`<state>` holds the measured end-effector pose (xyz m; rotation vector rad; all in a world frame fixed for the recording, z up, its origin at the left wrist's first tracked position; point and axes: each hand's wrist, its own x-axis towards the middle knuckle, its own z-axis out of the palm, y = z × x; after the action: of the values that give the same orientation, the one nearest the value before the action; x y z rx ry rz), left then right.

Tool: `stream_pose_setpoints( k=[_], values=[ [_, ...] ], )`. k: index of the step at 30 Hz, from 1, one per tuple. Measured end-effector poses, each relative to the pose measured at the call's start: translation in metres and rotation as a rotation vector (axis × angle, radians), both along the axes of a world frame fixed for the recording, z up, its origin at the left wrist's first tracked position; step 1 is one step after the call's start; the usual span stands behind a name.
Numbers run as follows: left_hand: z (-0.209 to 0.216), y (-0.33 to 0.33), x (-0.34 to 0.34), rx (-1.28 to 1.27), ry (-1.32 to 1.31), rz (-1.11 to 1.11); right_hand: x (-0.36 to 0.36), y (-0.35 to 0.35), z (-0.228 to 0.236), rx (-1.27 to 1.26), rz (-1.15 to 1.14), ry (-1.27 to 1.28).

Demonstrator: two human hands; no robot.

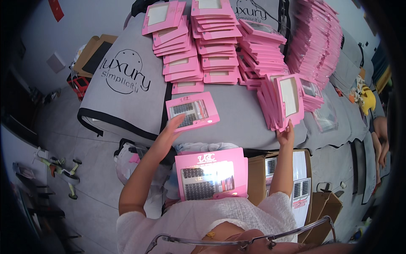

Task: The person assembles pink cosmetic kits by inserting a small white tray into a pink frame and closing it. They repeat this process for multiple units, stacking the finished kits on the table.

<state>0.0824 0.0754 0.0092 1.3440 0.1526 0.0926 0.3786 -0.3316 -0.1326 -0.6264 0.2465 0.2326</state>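
My left hand (172, 125) reaches over the near left corner of a pink windowed box (213, 111) on the grey cover. Its fingers are stretched out over the window, which shows rows of black false-lash clusters. With my right hand (286, 133) I grip the bottom edge of a pink window sleeve (299, 111), its window pale and blank. That sleeve leans upright against several more pink sleeves (268, 106). A larger-looking pink lash box (241, 169) stands close to my body, glare across its window.
Tall piles of pink sleeves (220, 46) fill the far side of the grey-covered surface (237, 103). A leaning mass of pink packs (315, 42) rises at the right. An open carton (259, 169) with lash trays stands beside my right forearm. A small bike (59, 171) stands left.
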Motion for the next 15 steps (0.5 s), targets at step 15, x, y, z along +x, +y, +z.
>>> stream_pose_setpoints(
  k=[15],
  values=[
    [-0.112, -0.164, 0.297, -0.138, 0.380, -0.408, -0.068, -0.055, 0.070, -0.208, 0.106, 0.037]
  ],
)
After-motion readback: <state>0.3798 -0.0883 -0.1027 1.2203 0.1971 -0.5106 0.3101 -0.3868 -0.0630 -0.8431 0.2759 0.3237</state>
